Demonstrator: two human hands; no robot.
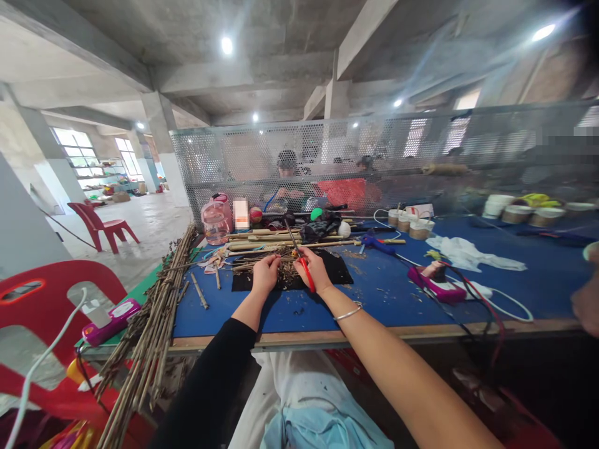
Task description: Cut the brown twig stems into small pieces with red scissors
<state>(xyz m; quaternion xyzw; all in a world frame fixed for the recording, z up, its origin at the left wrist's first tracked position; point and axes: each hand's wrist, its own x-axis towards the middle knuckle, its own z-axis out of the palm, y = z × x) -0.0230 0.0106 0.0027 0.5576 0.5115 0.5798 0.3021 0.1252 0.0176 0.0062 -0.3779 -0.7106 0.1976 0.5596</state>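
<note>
My left hand is closed, its fingertips pinched on what looks like a thin twig. In my right hand is a pair of scissors with red handles, its dark blades pointing up and away from me. The two hands are close together but apart, above a black cloth. Dry twigs and small cut bits lie on that cloth, between and beside the hands. Part of the pile is hidden behind my fingers.
A long bundle of dry stalks hangs over the blue table's left edge. Behind are bamboo sticks and a pink jug. Rightward lie a blue glue gun, a purple device with cords, paper tubs and white cloth.
</note>
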